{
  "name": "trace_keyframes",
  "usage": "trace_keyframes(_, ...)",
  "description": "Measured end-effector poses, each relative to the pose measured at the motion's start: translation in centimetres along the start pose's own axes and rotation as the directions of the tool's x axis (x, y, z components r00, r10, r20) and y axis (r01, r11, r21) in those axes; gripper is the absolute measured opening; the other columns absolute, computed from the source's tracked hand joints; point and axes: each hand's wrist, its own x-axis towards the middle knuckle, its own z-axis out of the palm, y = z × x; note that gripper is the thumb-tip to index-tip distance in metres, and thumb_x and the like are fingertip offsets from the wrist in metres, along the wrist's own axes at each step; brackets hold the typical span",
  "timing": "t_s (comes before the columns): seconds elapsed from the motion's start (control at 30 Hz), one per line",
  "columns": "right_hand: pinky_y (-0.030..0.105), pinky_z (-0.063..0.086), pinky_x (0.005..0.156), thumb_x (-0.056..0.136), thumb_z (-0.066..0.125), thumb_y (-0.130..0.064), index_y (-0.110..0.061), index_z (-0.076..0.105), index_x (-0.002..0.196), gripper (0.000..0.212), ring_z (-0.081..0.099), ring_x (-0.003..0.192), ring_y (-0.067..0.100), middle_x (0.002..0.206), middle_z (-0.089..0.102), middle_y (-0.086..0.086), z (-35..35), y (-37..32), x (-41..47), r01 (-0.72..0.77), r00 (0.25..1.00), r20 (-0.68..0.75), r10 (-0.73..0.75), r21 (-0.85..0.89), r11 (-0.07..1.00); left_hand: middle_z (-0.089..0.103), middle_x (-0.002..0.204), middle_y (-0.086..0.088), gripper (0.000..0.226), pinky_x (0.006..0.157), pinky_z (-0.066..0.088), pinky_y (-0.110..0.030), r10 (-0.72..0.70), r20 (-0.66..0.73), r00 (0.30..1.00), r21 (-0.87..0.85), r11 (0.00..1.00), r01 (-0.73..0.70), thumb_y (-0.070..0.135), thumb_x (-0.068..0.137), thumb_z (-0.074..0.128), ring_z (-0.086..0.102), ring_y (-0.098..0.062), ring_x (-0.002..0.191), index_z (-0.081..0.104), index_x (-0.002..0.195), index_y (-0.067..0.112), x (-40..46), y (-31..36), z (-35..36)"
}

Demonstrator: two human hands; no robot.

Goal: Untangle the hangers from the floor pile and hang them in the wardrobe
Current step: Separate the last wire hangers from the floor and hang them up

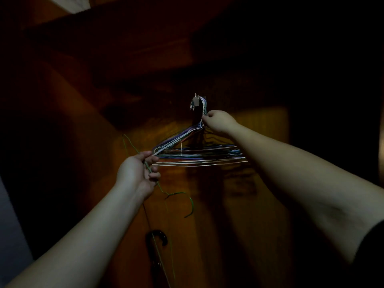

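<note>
1. The scene is dim; both bare arms reach up and forward toward a brown wooden wardrobe (259,129).
2. A bundle of wire hangers (199,155) in mixed colours hangs with its hooks gathered on a small fitting (196,102) on the wardrobe; what the fitting is cannot be told in the dark.
3. The right hand (220,122) is at the necks of the bundle, just under the hooks, its fingertips pinching the wires there in a narrow grip.
4. The left hand (138,173) is curled around the left corner of the bundle, where the sloped shoulders meet the bottom bars.
5. The same left grip also holds a green wire hanger (178,194), apart from the bundle, which hangs tilted below the hand with its hook pointing down and to the right.
6. A dark curved handle (158,238) shows low in the view, below the green hanger.
</note>
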Motion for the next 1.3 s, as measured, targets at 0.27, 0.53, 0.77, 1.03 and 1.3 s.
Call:
trace_keyframes(0.27, 0.025, 0.036, 0.056, 0.1, 0.046, -0.036, -0.016, 0.059, 0.1, 0.024, 0.053, 0.071, 0.012, 0.078, 0.054, -0.004, -0.4, -0.2, 0.4, -0.045, 0.999, -0.016, 0.043, -0.08, 0.996, 0.048, 0.072, -0.003, 0.023, 0.032, 0.022, -0.012, -0.009, 0.029, 1.0, 0.002, 1.0, 0.009, 0.01, 0.102, 0.03, 0.032, -0.01, 0.053, 0.047, 0.087, 0.012, -0.1, -0.2, 0.6)
trace_keyframes(0.53, 0.032, 0.048, 0.078, 0.097, 0.052, -0.03, -0.013, 0.058, 0.115, 0.025, 0.058, 0.098, 0.021, 0.11, 0.06, 0.006, -0.5, -1.1, -3.1, 0.182, 0.963, -0.161, -0.218, -0.213, 0.96, 0.049, 0.071, -0.005, 0.022, 0.033, 0.027, -0.013, -0.014, 0.066, 0.998, 0.009, 1.0, 0.014, 0.009, 0.102, 0.03, 0.035, -0.011, 0.054, 0.044, 0.086, 0.011, -0.3, 0.0, 0.3)
trace_keyframes(0.77, 0.042, 0.053, 0.083, 0.082, 0.071, -0.011, -0.005, 0.061, 0.116, 0.036, 0.061, 0.1, 0.031, 0.109, 0.064, 0.013, 1.5, -2.0, -11.8, 0.693, 0.717, 0.143, -0.682, -0.255, 0.675, 0.058, 0.07, -0.011, 0.02, 0.033, 0.038, -0.015, -0.059, 0.096, 0.994, -0.076, 0.995, 0.066, 0.005, 0.102, 0.029, 0.052, -0.017, 0.046, 0.042, 0.087, 0.007, 1.1, -0.4, 0.0)
trace_keyframes(1.03, 0.042, 0.053, 0.068, 0.061, 0.075, 0.014, -0.015, 0.054, 0.133, 0.08, 0.057, 0.089, 0.029, 0.108, 0.062, 0.012, 2.8, -3.2, -15.2, 0.852, 0.486, 0.268, -0.832, -0.357, 0.383, 0.064, 0.051, -0.016, 0.025, 0.033, 0.046, -0.022, -0.113, 0.176, 0.978, -0.188, 0.971, 0.146, 0.005, 0.104, 0.023, 0.064, -0.024, 0.04, 0.046, 0.11, -0.003, 2.7, -1.2, -0.1)
trace_keyframes(1.3, 0.033, 0.045, 0.073, 0.094, 0.04, -0.033, -0.011, 0.068, 0.099, 0.036, 0.051, 0.091, 0.018, 0.098, 0.064, 0.007, 2.7, -4.8, -16.7, 0.894, 0.448, 0.31, -0.839, -0.192, 0.406, 0.066, 0.058, -0.022, 0.034, 0.069, 0.058, -0.04, -0.249, 0.259, 0.933, -0.02, 0.965, 0.263, 0.004, 0.103, 0.025, 0.068, -0.03, 0.055, 0.05, 0.085, -0.01, 1.3, -1.8, -0.1)
